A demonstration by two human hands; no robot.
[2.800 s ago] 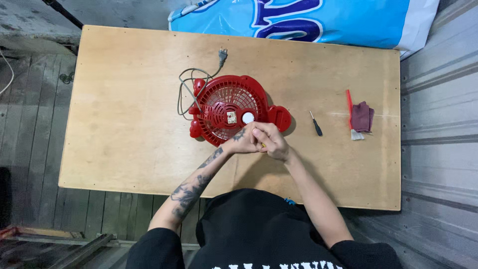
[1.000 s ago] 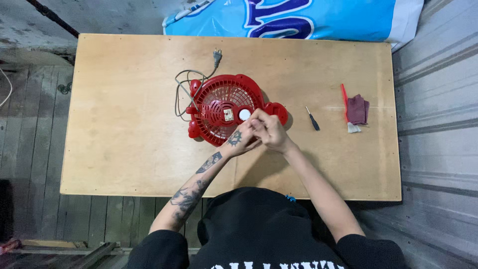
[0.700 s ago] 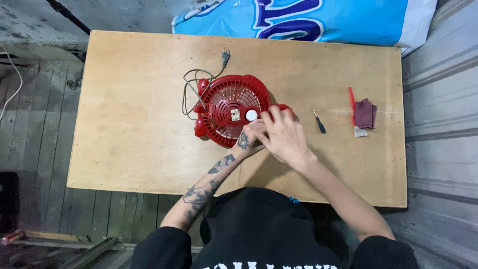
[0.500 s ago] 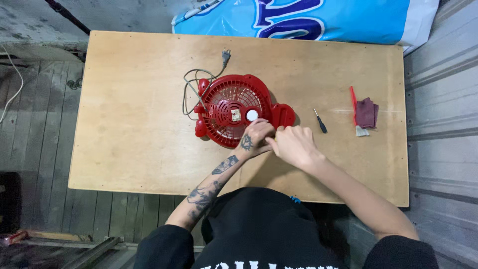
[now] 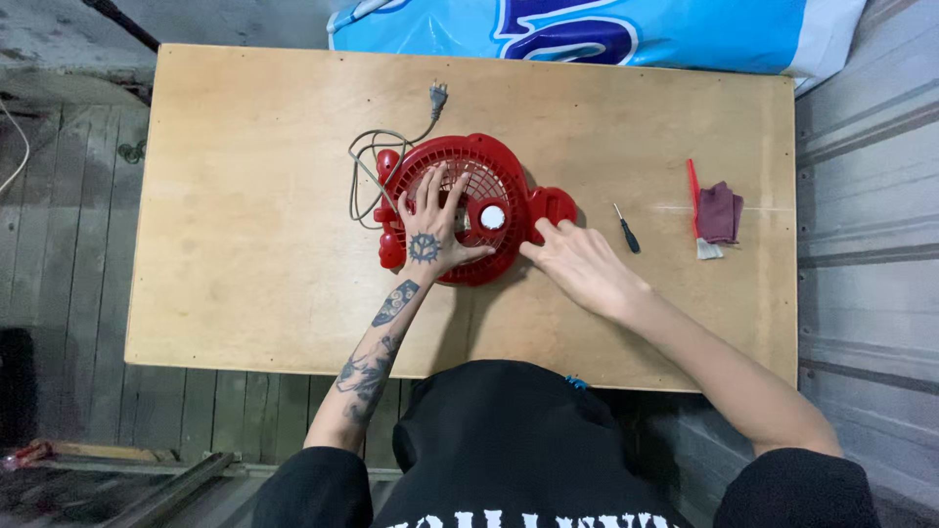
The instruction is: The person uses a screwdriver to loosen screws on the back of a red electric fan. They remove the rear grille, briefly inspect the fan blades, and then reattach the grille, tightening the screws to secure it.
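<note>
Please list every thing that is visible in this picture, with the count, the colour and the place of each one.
fan: 1, red, lying flat mid-table.
cord with plug: 1, grey, left of fan.
screwdriver: 1, dark, right of fan.
cloth: 1, maroon, near right edge.
brush: 1, red handle, beside cloth.
bag: 1, blue and white, beyond table.
table: 1, light wood.
left hand: flat on fan grille.
right hand: fingertips at fan's right side.
</note>
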